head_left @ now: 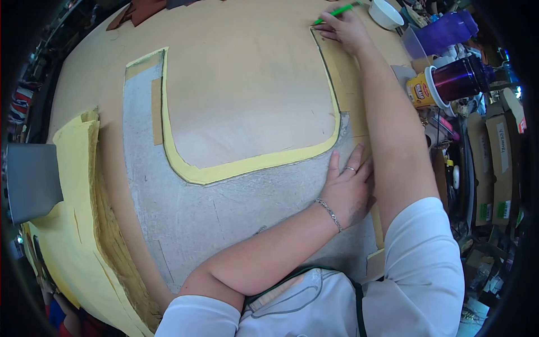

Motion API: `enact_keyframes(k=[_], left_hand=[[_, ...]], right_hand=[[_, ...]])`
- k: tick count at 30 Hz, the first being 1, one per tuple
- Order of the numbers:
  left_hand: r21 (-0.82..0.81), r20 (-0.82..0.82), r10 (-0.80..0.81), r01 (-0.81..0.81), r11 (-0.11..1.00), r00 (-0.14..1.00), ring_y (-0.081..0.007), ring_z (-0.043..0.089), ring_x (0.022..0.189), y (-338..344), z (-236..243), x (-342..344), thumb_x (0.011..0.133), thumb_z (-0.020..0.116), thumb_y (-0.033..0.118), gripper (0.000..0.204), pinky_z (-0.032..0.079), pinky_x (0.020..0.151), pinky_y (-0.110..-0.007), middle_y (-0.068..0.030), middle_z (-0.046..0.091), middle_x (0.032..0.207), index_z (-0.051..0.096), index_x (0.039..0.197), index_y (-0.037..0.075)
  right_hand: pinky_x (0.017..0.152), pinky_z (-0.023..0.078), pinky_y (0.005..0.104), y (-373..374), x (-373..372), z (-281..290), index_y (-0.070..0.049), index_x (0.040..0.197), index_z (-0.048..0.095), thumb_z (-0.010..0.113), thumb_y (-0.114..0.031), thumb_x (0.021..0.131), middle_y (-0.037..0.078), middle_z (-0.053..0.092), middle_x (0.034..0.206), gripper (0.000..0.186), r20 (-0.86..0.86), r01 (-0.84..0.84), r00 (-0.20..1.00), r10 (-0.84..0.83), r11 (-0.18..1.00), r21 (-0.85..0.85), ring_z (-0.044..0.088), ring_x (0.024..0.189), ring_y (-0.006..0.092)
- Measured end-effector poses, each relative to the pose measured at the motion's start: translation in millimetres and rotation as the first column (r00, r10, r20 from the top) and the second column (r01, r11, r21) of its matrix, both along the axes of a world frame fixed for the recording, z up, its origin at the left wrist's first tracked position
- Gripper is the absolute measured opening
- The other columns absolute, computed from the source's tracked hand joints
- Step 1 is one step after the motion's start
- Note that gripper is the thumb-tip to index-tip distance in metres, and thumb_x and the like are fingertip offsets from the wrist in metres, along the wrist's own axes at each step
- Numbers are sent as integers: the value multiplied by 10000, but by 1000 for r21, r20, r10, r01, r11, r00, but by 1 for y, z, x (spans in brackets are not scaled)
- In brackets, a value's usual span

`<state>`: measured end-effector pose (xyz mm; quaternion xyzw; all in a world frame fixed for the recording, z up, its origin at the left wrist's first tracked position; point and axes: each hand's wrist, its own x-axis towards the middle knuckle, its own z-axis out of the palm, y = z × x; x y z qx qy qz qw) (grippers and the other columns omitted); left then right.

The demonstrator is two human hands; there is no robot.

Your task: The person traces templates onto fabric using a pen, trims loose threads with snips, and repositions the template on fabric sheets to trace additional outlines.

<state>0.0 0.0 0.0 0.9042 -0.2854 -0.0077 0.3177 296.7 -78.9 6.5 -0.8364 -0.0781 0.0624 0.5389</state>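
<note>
A large grey U-shaped board template lies flat on the tan tabletop. Tan card strips are attached along its arms, and a yellow band follows much of its inner edge. My left hand, wearing a ring and a bracelet, rests spread on the template's right side. Farther off, at the top of the template's right arm, my right hand grips a green pen. The pen's lower end is close to the corner there; whether it touches cannot be made out.
Thick yellow layered sheets lie at the left beside a grey panel. Brown scraps sit at the far edge. Along the right are a white bowl, a purple bottle, a dark tumbler and cardboard boxes.
</note>
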Motion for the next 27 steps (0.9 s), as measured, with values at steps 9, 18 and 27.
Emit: enact_keyframes(k=[9, 18, 27], left_hand=[[-162, 78, 80, -67, 985, 994, -275, 499, 975, 46, 13, 137, 756, 493, 144, 174, 402, 822, -401, -85, 594, 919, 569, 900, 82], [303, 213, 307, -362, 882, 927, -257, 190, 1273, 34, -9, 190, 820, 355, 477, 532, 177, 969, -554, 32, 226, 1378, 302, 1296, 245], [314, 233, 319, -382, 869, 918, -254, 212, 1263, 35, -10, 189, 798, 372, 520, 569, 177, 978, -536, 6, 266, 1364, 335, 1284, 226]], right_hand=[[469, 417, 206, -10, 14, -37, -19, 867, 484, 589, -230, 809, 51, 531, 680, 243, 162, 182, 952, -260, 906, 381, 492, 525, 95], [569, 444, 304, 10, 3, -19, -15, 767, 520, 566, -173, 794, 99, 555, 669, 166, 288, 227, 930, -228, 973, 39, 537, 614, 179], [578, 449, 314, -15, 13, -13, -15, 802, 514, 600, -134, 753, 124, 572, 704, 155, 376, 331, 886, -271, 938, -104, 545, 609, 210]])
